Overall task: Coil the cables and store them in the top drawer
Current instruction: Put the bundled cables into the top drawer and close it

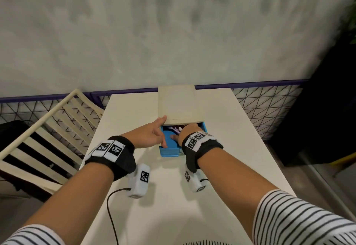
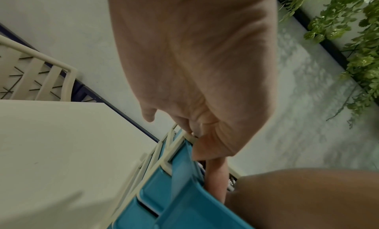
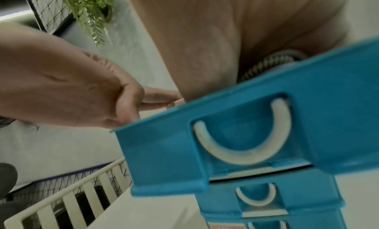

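On the pale table (image 1: 221, 129), a cream plastic cabinet (image 1: 180, 104) with its blue top drawer (image 1: 169, 151) pulled out. Our left hand (image 1: 149, 133): thumb on the cabinet's corner, fingers straight, resting inside the drawer. Our right hand (image 1: 189, 130): reaching inside over the braided black-and-white cables (image 3: 264, 65) at the drawer's back; we cannot tell its finger position.

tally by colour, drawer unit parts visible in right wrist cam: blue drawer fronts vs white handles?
Blue drawer fronts: 3, top drawer pulled out, two below it.
White handles: 3.
Total: 6
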